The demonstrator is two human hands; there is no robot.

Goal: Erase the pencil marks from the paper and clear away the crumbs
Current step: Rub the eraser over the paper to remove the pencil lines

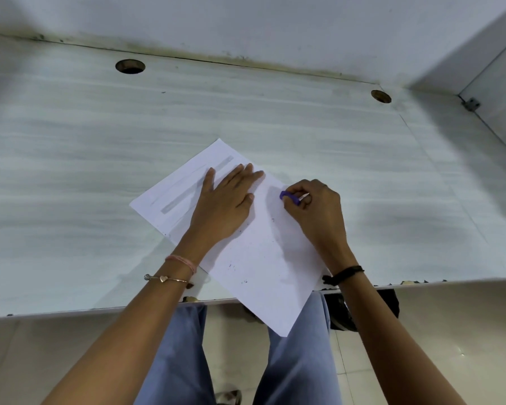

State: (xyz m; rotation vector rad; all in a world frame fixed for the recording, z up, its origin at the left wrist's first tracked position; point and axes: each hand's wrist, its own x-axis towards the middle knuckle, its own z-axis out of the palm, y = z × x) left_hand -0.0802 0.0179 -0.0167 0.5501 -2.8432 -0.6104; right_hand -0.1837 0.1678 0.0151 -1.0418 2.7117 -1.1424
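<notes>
A white sheet of paper (254, 258) lies slanted on the desk, its near corner hanging over the front edge. Grey pencil bands (196, 185) run along its far left part. Small dark crumbs (240, 276) dot its lower half. My left hand (225, 200) lies flat on the sheet, fingers spread, pressing it down. My right hand (313, 211) pinches a purple eraser (288, 197) whose tip touches the paper's right edge.
The pale wood-grain desk (100, 171) has two round cable holes (130, 66) (381, 96) near the back wall. A side panel with a metal bracket (471, 104) closes the right. My legs and the tiled floor show below the desk's front edge.
</notes>
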